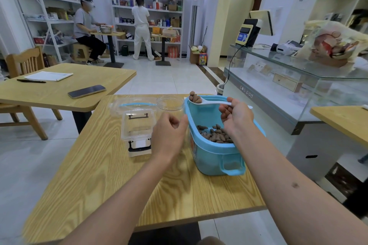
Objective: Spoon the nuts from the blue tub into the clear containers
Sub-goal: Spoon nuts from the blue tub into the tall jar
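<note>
The blue tub (215,153) stands on the wooden table (111,175) with brown nuts (217,135) in its bottom. My right hand (236,115) grips the handle of a white spoon (217,103). The spoon's bowl is heaped with nuts (195,97) and hovers over the tub's far left rim. A round clear jar (170,103) stands open just left of the tub. My left hand (169,137) is curled round the jar's near side, thumb by the tub rim. Left of that sits a clear box with black clips (137,125), and behind it a flat clear container with a blue seal (131,105).
A second wooden table (59,93) at the left holds a phone (86,91), a pen and a notebook. A glass display counter (298,85) runs along the right. Two people work by shelves far back. A wooden chair (23,63) stands at the left.
</note>
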